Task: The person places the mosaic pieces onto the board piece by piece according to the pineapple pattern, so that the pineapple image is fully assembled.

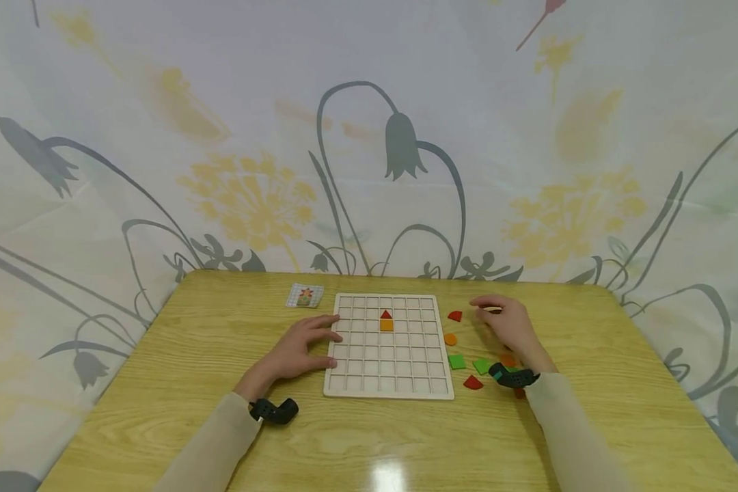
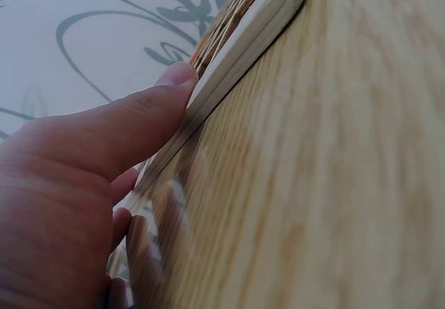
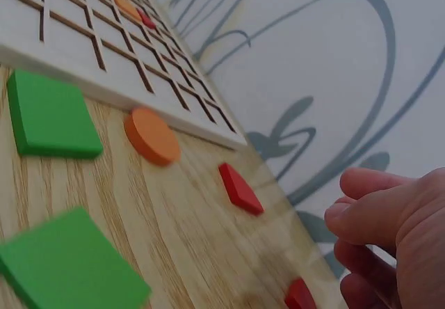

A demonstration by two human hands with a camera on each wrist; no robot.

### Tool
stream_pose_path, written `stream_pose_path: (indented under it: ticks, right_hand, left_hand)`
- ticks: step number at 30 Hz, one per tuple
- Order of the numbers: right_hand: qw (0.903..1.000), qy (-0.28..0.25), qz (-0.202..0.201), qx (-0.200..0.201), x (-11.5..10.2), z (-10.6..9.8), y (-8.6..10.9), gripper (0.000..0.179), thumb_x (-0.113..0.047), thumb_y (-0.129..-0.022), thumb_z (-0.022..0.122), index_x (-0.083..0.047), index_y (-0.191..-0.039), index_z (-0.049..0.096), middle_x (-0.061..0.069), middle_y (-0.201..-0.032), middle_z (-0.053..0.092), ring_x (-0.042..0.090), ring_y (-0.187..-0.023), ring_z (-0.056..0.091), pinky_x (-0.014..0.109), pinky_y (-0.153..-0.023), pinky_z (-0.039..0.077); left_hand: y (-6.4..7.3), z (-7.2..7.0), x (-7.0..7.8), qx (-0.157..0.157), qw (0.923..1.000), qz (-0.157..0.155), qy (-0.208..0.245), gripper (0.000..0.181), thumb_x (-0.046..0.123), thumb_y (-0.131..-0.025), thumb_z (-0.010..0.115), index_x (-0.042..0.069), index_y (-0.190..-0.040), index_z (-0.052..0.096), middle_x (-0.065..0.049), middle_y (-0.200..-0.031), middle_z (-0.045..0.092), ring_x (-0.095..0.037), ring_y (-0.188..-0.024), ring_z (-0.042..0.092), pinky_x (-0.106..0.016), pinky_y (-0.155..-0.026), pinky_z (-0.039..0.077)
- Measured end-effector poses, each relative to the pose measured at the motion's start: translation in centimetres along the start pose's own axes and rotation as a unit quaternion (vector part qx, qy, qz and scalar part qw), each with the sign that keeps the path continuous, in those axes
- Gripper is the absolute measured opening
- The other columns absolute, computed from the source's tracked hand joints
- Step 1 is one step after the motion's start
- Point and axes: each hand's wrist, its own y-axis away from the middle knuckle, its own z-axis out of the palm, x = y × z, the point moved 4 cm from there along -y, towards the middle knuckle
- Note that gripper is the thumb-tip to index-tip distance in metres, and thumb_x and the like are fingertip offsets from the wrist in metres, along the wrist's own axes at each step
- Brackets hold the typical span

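A white grid board lies on the table, with an orange square and a red triangle in neighbouring cells. My left hand rests spread at the board's left edge, its thumb touching the rim in the left wrist view. My right hand hovers over the table right of the board, fingers loosely bent and nothing visible between them. Nearest to it are a red quarter-circle piece and another red piece, partly cut off in the right wrist view.
An orange disc, green squares, a red piece and other pieces lie right of the board, some partly covered by the right wrist. A small printed card lies at the back left. A flower-patterned curtain stands behind the table.
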Motion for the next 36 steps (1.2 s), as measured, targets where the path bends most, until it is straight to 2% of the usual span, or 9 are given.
stream_pose_path:
  ticks: [3,6,9,14,20,23,28,32,36]
  right_hand:
    - [0.9998,0.006,0.019,-0.001,1.3,-1.6,0.8,0.028,-0.015,-0.101,0.061,-0.001,-0.123,0.069,0.021,-0.124,0.063,0.029,-0.098,0.065,0.028,-0.071,0.054]
    - [0.9984,-0.011,0.054,-0.011,2.4,-2.9,1.5,0.031,-0.021,-0.102,0.059,-0.003,-0.126,0.067,0.021,-0.125,0.061,0.022,-0.078,0.062,0.03,-0.059,0.051]
    - [0.9973,-0.019,0.069,-0.019,3.3,-3.9,2.0,0.035,-0.024,-0.102,0.059,-0.002,-0.128,0.066,0.022,-0.125,0.06,0.018,-0.075,0.061,0.03,-0.058,0.051]
    - [0.9984,0.031,0.04,-0.023,4.3,-4.6,2.4,0.034,-0.023,-0.101,0.061,0.0,-0.125,0.067,0.021,-0.122,0.065,0.028,-0.102,0.064,0.026,-0.077,0.053]
    - [0.9972,0.048,0.042,-0.039,4.9,-4.5,2.7,0.032,-0.021,-0.1,0.063,-0.001,-0.125,0.068,0.021,-0.123,0.065,0.039,-0.112,0.059,0.045,-0.092,0.048]
    - [0.9973,0.042,0.044,-0.04,4.9,-4.5,2.7,0.032,-0.02,-0.1,0.063,0.0,-0.125,0.068,0.022,-0.123,0.065,0.039,-0.113,0.058,0.048,-0.094,0.046]
    - [0.9971,0.038,0.042,-0.05,4.7,-4.5,2.5,0.029,-0.015,-0.1,0.062,0.0,-0.125,0.068,0.02,-0.123,0.065,0.038,-0.113,0.058,0.04,-0.091,0.047]
    - [0.9962,0.046,0.035,-0.064,4.5,-4.5,2.4,0.028,-0.011,-0.1,0.06,-0.001,-0.126,0.067,0.021,-0.127,0.062,0.038,-0.114,0.058,0.045,-0.092,0.047]
    - [0.9954,0.048,0.035,-0.076,4.3,-4.5,2.4,0.028,-0.008,-0.101,0.057,-0.002,-0.126,0.067,0.02,-0.128,0.061,0.037,-0.112,0.058,0.045,-0.091,0.048]
  left_hand:
    - [0.0,0.1,0.0,0.003,1.0,0.002,-0.002,0.039,0.031,-0.088,0.077,0.012,-0.121,0.07,-0.014,-0.152,0.044,-0.041,-0.138,0.037,-0.063,-0.109,0.028]
    - [0.0,0.2,0.0,0.002,1.0,-0.002,0.001,0.038,0.032,-0.088,0.077,0.013,-0.121,0.071,-0.013,-0.152,0.044,-0.04,-0.139,0.037,-0.063,-0.109,0.027]
    - [0.0,0.2,0.0,0.0,0.9999,-0.007,0.008,0.038,0.032,-0.088,0.077,0.014,-0.121,0.071,-0.011,-0.153,0.043,-0.039,-0.14,0.036,-0.063,-0.11,0.027]
    - [0.1,0.2,0.0,0.003,1.0,-0.005,0.007,0.038,0.032,-0.088,0.077,0.014,-0.121,0.071,-0.012,-0.153,0.043,-0.04,-0.139,0.037,-0.064,-0.109,0.027]
    - [0.2,0.2,-0.1,0.014,0.9998,0.014,0.003,0.039,0.034,-0.087,0.077,0.013,-0.12,0.071,-0.014,-0.151,0.045,-0.042,-0.137,0.039,-0.065,-0.106,0.03]
    - [0.2,0.1,0.0,0.011,0.9999,0.009,0.005,0.039,0.034,-0.088,0.077,0.013,-0.121,0.071,-0.013,-0.152,0.044,-0.041,-0.138,0.038,-0.064,-0.107,0.029]
    - [0.0,0.1,-0.1,0.005,1.0,0.002,0.005,0.039,0.032,-0.088,0.077,0.013,-0.121,0.07,-0.012,-0.152,0.044,-0.04,-0.139,0.037,-0.063,-0.109,0.028]
    - [0.0,0.1,0.0,0.011,0.9999,0.013,-0.001,0.039,0.033,-0.087,0.077,0.013,-0.12,0.071,-0.014,-0.151,0.045,-0.041,-0.137,0.039,-0.064,-0.107,0.029]
    - [0.0,0.1,-0.1,0.002,1.0,0.001,0.006,0.039,0.032,-0.088,0.077,0.013,-0.121,0.07,-0.013,-0.153,0.044,-0.04,-0.139,0.037,-0.062,-0.11,0.027]
